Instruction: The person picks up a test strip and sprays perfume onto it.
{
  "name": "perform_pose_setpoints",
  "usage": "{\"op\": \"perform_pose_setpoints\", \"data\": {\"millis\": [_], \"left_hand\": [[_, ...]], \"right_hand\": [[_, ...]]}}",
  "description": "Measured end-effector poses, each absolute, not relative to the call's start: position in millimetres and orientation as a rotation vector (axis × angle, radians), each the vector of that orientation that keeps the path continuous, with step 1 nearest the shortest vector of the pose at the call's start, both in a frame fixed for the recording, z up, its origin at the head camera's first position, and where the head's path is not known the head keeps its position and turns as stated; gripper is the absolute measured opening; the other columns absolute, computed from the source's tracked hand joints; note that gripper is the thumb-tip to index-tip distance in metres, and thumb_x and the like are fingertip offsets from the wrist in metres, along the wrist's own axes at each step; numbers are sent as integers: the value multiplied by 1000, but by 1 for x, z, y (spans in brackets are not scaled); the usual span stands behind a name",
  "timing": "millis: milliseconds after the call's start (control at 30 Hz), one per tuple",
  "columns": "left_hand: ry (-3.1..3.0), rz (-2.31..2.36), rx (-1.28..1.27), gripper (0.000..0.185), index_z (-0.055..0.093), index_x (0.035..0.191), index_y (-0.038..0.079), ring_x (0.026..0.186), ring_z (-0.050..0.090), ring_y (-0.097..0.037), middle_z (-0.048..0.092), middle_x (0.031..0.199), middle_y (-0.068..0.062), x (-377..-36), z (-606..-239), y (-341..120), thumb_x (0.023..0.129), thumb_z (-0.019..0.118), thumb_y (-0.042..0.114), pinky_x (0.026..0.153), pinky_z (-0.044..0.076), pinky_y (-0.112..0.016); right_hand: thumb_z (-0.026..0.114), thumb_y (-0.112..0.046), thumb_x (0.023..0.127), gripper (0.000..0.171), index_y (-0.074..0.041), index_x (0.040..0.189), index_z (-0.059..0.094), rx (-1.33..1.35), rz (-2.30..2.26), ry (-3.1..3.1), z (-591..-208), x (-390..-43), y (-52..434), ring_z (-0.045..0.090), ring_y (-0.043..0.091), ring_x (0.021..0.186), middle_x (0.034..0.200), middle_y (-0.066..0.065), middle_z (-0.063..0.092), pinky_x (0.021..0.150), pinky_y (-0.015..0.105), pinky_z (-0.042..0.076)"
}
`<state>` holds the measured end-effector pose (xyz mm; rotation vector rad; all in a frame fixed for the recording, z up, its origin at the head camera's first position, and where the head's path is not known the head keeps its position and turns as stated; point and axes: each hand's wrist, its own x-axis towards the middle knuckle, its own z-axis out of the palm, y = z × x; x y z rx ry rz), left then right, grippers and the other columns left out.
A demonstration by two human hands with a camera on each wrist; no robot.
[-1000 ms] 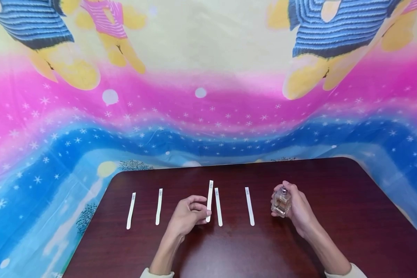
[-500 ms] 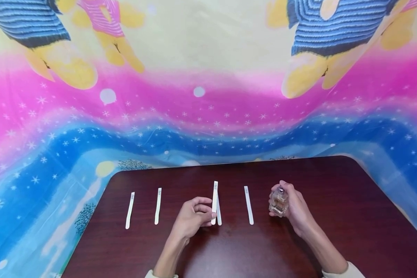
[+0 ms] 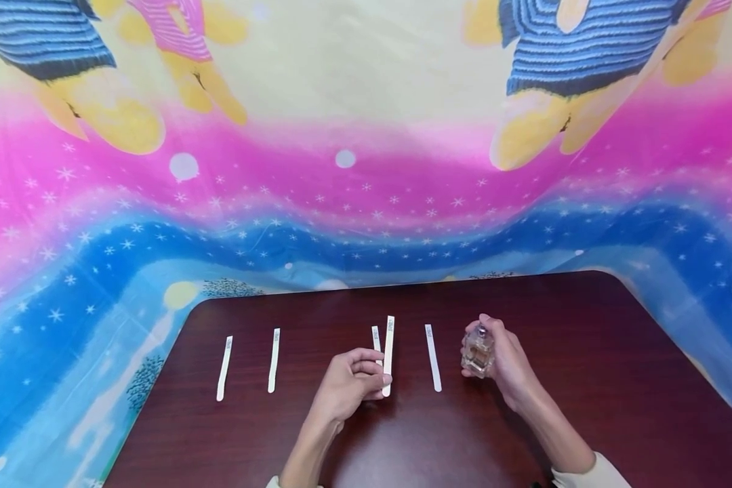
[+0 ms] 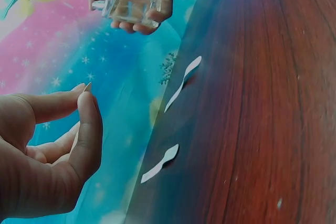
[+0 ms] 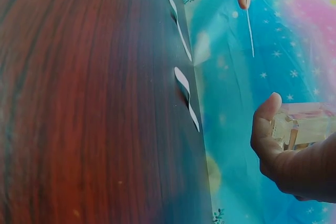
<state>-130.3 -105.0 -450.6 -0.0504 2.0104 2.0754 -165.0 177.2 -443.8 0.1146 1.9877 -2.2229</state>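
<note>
1. Left hand [image 3: 348, 388], near the middle of the bench [image 3: 524, 434]: fingers [image 3: 369, 369] curled, pinching the near end of one paper strip [image 3: 388, 352], lifted and standing just right of a lying strip [image 3: 375, 337].
2. Right hand [image 3: 506, 362], right of centre: fingers wrapped round a small glass bottle [image 3: 478, 352], held upright just above the bench, spray head on top, pale liquid inside.
3. Held strip judged very light, thin and floppy; likely to bend or flutter if taken far from its end. Best pinched between thumb and forefinger near the near tip, leaving the far end free.
4. Bottle judged rigid, smooth, fairly heavy for its size, and breakable if dropped. Best gripped across its flat sides, forefinger free for the spray head.
5. Three other strips lying flat: two at the left [image 3: 224, 368] [image 3: 273, 360], one [image 3: 433, 358] between the held strip and the bottle, well apart from each other.
6. Lying strips judged awkward to lift off the smooth wood; an edge or a curled end would need catching with a fingernail.
</note>
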Motion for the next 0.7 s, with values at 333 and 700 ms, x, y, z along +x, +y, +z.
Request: {"op": "perform_pose_setpoints", "data": {"millis": [333, 700], "left_hand": [[1967, 2081, -37, 42, 66, 129, -9, 73, 71, -7, 70, 90, -3, -129, -451, -91, 89, 79, -7, 68, 66, -25], [1916, 2095, 0, 43, 66, 129, -10, 73, 70, -8, 68, 93, -5, -125, -449, -78, 88, 79, -10, 72, 68, -30]], "right_hand": [[37, -48, 116, 41, -21, 101, 64, 98, -2206, 1990, -444, -165, 175, 67, 17, 76, 88, 0, 66, 66, 39, 67], [37, -47, 115, 41, -18, 101, 62, 107, -2187, 1989, -443, -166, 170, 65, 18, 72, 83, 2, 65, 66, 39, 66]]}}
